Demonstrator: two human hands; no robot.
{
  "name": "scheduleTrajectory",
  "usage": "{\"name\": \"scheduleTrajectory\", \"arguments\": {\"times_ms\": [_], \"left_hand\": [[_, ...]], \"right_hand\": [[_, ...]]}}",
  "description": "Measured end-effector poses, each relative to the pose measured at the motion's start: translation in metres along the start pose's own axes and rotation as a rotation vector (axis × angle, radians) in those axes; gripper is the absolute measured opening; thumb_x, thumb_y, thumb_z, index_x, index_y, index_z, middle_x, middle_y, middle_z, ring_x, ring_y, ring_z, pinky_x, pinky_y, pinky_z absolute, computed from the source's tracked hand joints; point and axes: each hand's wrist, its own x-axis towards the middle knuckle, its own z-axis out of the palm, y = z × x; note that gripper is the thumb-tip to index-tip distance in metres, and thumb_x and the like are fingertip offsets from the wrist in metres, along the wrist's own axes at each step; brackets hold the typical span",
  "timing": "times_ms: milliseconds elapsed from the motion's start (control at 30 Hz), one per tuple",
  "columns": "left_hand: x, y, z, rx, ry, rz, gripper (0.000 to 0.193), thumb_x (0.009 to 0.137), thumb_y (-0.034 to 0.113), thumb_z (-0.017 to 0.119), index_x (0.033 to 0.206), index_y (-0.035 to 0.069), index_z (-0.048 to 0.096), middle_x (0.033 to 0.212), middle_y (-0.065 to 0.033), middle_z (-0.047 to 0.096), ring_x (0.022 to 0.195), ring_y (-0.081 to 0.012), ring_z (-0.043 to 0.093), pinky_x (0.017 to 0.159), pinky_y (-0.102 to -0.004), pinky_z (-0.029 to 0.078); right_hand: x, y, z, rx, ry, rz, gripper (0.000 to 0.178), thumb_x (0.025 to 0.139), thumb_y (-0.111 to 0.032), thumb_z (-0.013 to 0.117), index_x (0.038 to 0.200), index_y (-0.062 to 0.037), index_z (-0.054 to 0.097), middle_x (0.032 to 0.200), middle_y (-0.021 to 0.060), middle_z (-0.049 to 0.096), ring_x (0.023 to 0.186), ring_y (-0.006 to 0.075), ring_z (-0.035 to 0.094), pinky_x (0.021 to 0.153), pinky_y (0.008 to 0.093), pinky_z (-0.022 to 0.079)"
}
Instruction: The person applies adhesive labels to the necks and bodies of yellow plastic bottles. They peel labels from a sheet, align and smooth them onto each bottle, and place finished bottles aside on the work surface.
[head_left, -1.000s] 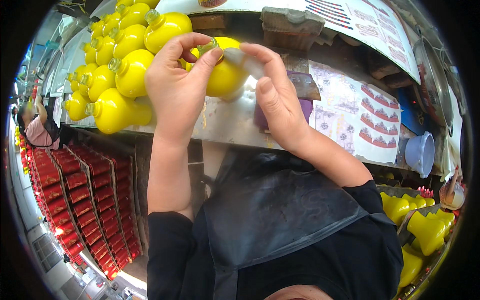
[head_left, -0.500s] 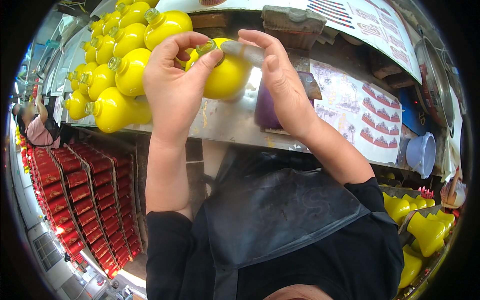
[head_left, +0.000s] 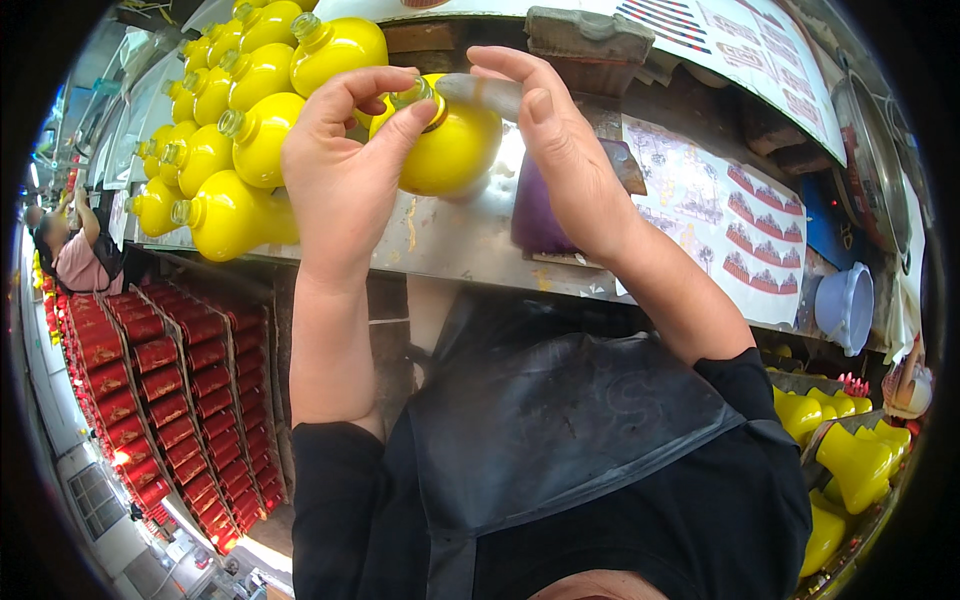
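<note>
My left hand (head_left: 350, 150) pinches the clear glass neck of a glossy yellow bottle (head_left: 455, 150) between thumb and fingers. The round body of this bottle tilts away over the worktable. In my right hand (head_left: 565, 140) is a pale grey, flat, rounded strip (head_left: 482, 95), held between the thumb and the stretched fingers. Its blurred far end meets the bottle's shoulder just beside the neck; its exact kind cannot be made out. Below the right hand sits a purple cloth-like pad (head_left: 540, 215), partly hidden by it.
Several yellow bottles (head_left: 225, 215) stand crowded at the left. Printed decal sheets (head_left: 760, 230) lie at the right, near a pale blue bucket (head_left: 843, 310). Racks of red cylinders (head_left: 180, 400) fill the lower left; yellow flared pieces (head_left: 855, 465) sit lower right. A person (head_left: 80, 255) is at far left.
My right hand and the grey strip have shifted slightly up and left against the bottle. My left hand keeps its hold on the neck.
</note>
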Motion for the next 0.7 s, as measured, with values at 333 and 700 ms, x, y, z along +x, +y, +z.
{"name": "scheduleTrajectory", "arguments": {"times_ms": [333,700], "left_hand": [[-0.003,0.004,0.0,0.084,0.02,-0.001,0.022,0.079,0.003,0.084,0.097,0.002,0.073,0.104,-0.0043,0.073,0.093,-0.0144,0.06,0.091,-0.0293,0.048],[-0.004,-0.005,-0.001,0.111,0.012,0.092,0.024,0.081,0.001,0.083,0.102,0.002,0.071,0.105,-0.0045,0.073,0.094,-0.0148,0.06,0.09,-0.0295,0.048]], "right_hand": [[0.005,-0.001,0.002,-0.046,-0.031,0.032,0.074,0.107,-0.064,0.029,0.149,-0.0049,0.045,0.148,0.0157,0.049,0.141,0.0251,0.043,0.119,0.0377,0.028],[0.017,0.001,-0.002,-0.055,-0.09,-0.004,0.065,0.109,-0.058,0.031,0.145,-0.0071,0.051,0.143,0.0113,0.055,0.137,0.0221,0.047,0.118,0.0367,0.03]]}}
